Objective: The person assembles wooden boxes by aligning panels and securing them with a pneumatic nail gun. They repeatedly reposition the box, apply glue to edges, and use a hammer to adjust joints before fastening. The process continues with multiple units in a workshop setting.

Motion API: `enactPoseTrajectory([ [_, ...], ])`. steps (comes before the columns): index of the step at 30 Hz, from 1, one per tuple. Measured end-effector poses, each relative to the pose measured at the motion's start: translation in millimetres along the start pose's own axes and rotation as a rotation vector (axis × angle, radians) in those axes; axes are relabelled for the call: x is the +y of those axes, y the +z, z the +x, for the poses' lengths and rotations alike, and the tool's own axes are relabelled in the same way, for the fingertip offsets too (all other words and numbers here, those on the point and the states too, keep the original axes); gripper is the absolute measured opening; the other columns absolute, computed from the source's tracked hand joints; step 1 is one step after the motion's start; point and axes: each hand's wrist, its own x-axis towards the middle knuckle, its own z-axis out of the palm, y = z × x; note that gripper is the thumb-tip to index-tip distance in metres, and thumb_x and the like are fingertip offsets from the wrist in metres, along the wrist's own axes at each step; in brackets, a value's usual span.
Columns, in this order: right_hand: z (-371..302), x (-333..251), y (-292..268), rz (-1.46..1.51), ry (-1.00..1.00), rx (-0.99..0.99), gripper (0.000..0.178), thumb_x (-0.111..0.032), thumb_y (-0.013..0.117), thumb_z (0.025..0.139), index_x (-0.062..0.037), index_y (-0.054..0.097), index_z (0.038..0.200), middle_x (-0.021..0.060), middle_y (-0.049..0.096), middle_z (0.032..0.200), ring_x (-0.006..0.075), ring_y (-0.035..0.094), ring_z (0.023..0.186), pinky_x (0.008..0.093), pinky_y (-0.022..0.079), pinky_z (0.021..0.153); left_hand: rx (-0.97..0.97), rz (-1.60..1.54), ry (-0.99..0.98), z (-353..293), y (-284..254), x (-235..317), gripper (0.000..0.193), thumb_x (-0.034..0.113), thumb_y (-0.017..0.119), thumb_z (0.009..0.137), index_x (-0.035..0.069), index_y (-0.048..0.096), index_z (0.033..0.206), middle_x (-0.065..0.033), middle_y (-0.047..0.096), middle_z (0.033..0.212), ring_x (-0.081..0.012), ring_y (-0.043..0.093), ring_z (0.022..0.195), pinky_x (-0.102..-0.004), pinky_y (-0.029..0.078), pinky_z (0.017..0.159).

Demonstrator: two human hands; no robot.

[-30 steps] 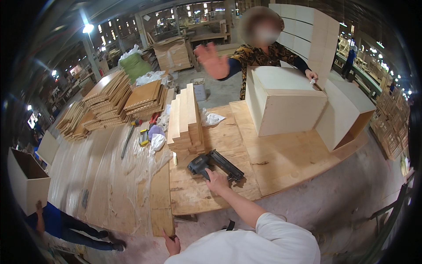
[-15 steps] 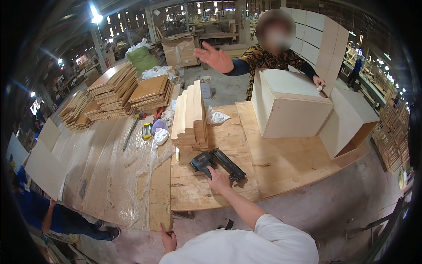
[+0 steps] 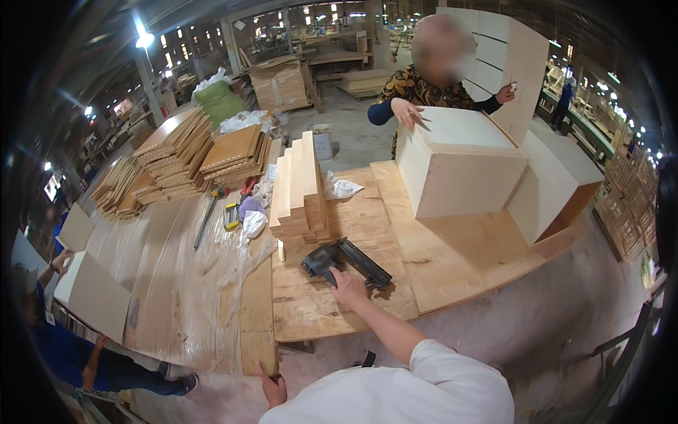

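My right hand [image 3: 349, 290] is closed around the handle of a black nail gun [image 3: 364, 261], which lies on the plywood tabletop [image 3: 304, 304]. At the bottom, my left hand [image 3: 274, 390] rests by the table's near corner, one finger stretched toward the board's end and the others partly hidden. Just beyond the nail gun stands a stack of pale wooden strips [image 3: 300, 194]. Across the table, a co-worker's hand [image 3: 407, 113] lies on top of a white box-shaped cabinet [image 3: 466, 180], and their other hand [image 3: 506, 92] is raised holding something small and white.
A second box [image 3: 554, 187] leans beside the cabinet. Stacked panels [image 3: 173, 141], a yellow-and-grey tool [image 3: 232, 216], cloths [image 3: 254, 222] and a long metal rod [image 3: 205, 222] lie to the left on plastic film. Another person in blue [image 3: 78, 353] handles a white panel [image 3: 95, 300] at far left.
The co-worker's waving hand has come down onto the cabinet, and their other hand has lifted off it. At left, the other person's panel has shifted. My hands hold almost the same places.
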Motion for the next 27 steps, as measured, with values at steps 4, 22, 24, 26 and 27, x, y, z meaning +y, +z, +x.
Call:
enactPoseTrajectory([
  [4,0.1,-1.7,-0.4,0.011,0.025,-0.033,0.057,-0.027,0.057,0.081,-0.0142,0.045,0.136,0.0146,0.062,0.099,0.0313,0.061,0.094,0.0451,0.045,0.082,-0.013,-0.028,-0.006,-0.3,-0.6,-1.1,0.084,0.001,0.055,0.078,0.009,0.011,0.149,-0.0233,0.062,0.079,-0.0375,0.062,0.071,-0.0394,0.048,0.066],
  [22,1.9,-4.5,1.3,0.014,0.038,-0.018,0.057,-0.028,0.059,0.081,-0.0155,0.045,0.135,0.015,0.063,0.101,0.0337,0.062,0.092,0.0455,0.049,0.08,0.02,0.005,0.059,-2.2,0.7,-4.2,0.083,0.004,0.056,0.079,0.007,0.011,0.149,-0.0232,0.061,0.075,-0.0379,0.061,0.066,-0.0416,0.048,0.061],
  [24,2.2,-4.9,-2.5,0.008,0.064,-0.051,0.057,-0.029,0.06,0.081,-0.0163,0.046,0.135,0.015,0.063,0.1,0.0336,0.062,0.091,0.0453,0.049,0.08,0.013,0.019,0.039,-0.1,-0.1,-2.8,0.083,0.005,0.057,0.079,0.008,0.011,0.149,-0.0241,0.062,0.075,-0.0402,0.061,0.068,-0.043,0.048,0.061],
  [26,2.1,-2.7,-0.7,0.014,0.041,-0.012,0.057,-0.029,0.06,0.081,-0.0162,0.046,0.134,0.0156,0.063,0.1,0.0336,0.062,0.091,0.0456,0.049,0.08,0.019,0.044,0.057,1.8,-2.1,1.1,0.083,0.007,0.057,0.079,0.008,0.012,0.149,-0.0248,0.062,0.076,-0.0423,0.061,0.069,-0.0452,0.048,0.061],
  [27,2.0,-4.2,-0.2,0.012,0.035,-0.015,0.057,-0.029,0.06,0.081,-0.0161,0.046,0.134,0.0156,0.063,0.1,0.0335,0.062,0.092,0.0457,0.049,0.08,0.022,0.056,0.059,-0.3,-3.2,2.1,0.083,0.008,0.058,0.079,0.009,0.012,0.149,-0.0251,0.062,0.076,-0.0434,0.061,0.069,-0.0464,0.048,0.061],
])
